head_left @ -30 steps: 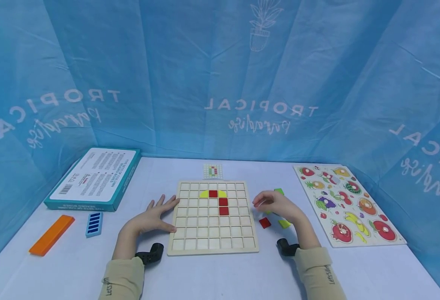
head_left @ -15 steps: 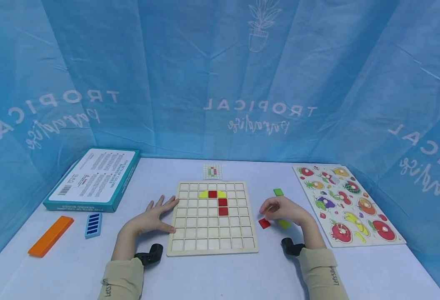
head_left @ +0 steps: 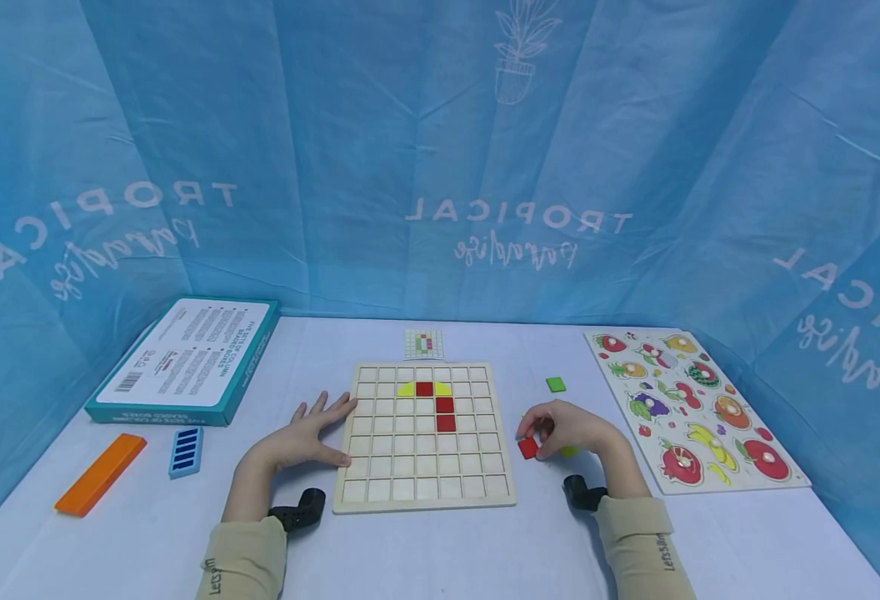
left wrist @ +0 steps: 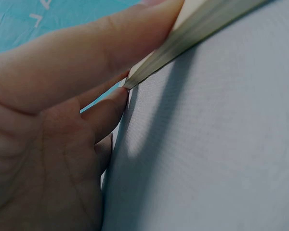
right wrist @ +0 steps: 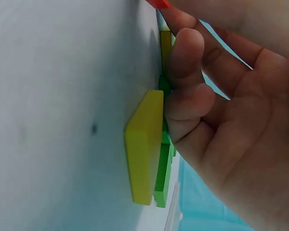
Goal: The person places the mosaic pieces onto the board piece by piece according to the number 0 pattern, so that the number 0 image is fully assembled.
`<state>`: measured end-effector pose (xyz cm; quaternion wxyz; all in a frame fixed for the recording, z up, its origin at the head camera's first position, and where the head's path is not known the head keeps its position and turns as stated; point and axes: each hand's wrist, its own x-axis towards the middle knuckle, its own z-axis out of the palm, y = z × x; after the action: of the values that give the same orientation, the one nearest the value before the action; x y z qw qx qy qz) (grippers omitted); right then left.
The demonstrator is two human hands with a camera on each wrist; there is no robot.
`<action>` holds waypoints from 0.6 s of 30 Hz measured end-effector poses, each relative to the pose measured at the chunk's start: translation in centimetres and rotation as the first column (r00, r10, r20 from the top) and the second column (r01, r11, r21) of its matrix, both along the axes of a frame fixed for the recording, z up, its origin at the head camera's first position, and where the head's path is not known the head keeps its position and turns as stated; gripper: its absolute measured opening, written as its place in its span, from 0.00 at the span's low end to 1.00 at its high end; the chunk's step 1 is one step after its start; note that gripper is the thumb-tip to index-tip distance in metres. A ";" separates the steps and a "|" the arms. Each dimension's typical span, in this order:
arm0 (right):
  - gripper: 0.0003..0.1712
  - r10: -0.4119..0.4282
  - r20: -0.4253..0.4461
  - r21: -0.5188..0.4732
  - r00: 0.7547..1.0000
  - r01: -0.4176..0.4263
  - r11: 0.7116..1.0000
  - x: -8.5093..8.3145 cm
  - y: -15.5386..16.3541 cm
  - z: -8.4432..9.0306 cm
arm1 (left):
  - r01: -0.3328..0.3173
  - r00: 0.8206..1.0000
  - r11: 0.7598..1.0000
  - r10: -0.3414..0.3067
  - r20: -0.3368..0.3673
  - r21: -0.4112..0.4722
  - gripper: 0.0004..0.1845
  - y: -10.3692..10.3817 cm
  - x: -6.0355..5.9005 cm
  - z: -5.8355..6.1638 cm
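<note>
Head view shows us the left hand (head_left: 301, 437), fingers straight and spread, touching the left edge of the grid board (head_left: 406, 467). Right of the board, we see the right hand (head_left: 571, 424) pinching a red tile (head_left: 527, 449) between thumb and finger. A green tile (head_left: 556, 384) and fruit puzzle (head_left: 683, 433) also lie right of the board, a pattern card (head_left: 423, 344) just beyond it.
</note>
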<state>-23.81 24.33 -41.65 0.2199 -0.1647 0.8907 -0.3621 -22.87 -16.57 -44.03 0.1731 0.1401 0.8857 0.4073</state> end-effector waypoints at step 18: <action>0.16 -0.134 -0.058 -0.054 0.989 0.131 0.990 0.0 -0.1 0.2 | -0.001 1.000 1.000 0.001 -0.009 0.004 0.56 0.0 0.1 0.1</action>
<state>-23.85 24.26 -41.43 0.1634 -0.1216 0.8967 -0.3930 -22.78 -16.55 -43.93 0.1687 0.1417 0.8858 0.4083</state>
